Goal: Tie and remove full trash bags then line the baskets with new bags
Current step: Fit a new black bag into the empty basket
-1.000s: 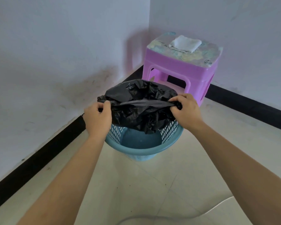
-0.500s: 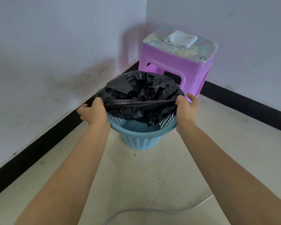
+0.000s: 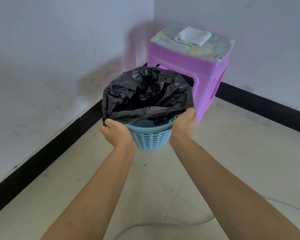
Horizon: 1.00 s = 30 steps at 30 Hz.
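Observation:
A light blue perforated basket (image 3: pixel 150 138) stands on the tiled floor in the room's corner. A crinkled black trash bag (image 3: pixel 145 94) sits in it with its mouth spread wide over the far rim and both sides. The bag's near edge stretches loose across the opening, above the bare blue near rim. My left hand (image 3: pixel 115 131) grips the bag's edge at the basket's left side. My right hand (image 3: pixel 184 123) grips the edge at the right side, fingers curled over the plastic. Both forearms reach in from the bottom of the view.
A purple plastic stool (image 3: pixel 190 66) stands right behind the basket, with a folded white cloth (image 3: pixel 193 38) on its patterned top. White walls with black skirting (image 3: pixel 47 153) close the corner. A pale cable (image 3: pixel 163 226) lies across the floor tiles near me.
The bag's mouth has been pulled wider and lower around the basket's rim. Both hands dropped from above the basket to its sides, still holding the edge.

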{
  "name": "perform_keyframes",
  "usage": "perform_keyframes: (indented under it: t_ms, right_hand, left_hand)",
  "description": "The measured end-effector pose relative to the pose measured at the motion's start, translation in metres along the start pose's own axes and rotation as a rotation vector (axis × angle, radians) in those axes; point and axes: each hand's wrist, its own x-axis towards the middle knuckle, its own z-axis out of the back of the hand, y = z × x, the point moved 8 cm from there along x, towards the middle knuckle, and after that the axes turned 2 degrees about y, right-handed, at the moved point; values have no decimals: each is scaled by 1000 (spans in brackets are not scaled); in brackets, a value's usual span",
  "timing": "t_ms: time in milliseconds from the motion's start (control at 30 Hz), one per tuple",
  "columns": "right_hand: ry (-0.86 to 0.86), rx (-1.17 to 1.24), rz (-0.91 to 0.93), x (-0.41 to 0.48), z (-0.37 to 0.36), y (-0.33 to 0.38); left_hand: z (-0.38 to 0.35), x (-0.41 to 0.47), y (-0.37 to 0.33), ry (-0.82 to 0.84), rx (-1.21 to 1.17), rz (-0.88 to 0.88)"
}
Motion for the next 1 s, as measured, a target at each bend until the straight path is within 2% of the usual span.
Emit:
perform_keyframes:
  t_ms: [100,200,333,400,500,633,733,833,900,967,1000]
  right_hand:
    - [24,-16,-8,12,1,2]
    - [68,-126,11,21,0,0]
    - [167,-264,243,26,1,3]
    - [217,-287,258,28,1,-4]
    - [305,-357,219,29,-6,-12]
    - [328,-381,114,45,-4,-15]
    - [332,-320,-28,52,1,-18]
    - [130,-227,-72,58,7,4]
    - [-37,-251,71,56,9,34]
    - [-61,-399,302,45,4,62]
    - [6,-465,388,39,-3,68]
  left_hand:
    - [1,5,5,28,20,-53]
    - [-2,8,3,109,110,-211]
    - [-6,10,18,203,234,-278]
    - [-12,9,26,291,171,-215]
    - [-18,17,32,339,120,-81]
    - [-6,35,43,296,-22,190]
    - [4,44,39,277,33,252]
    - [8,55,-1,81,91,55]
    - [6,56,-33,-5,171,-147]
    - [-15,52,-49,176,248,-257]
    - [-29,49,-51,314,288,-276]
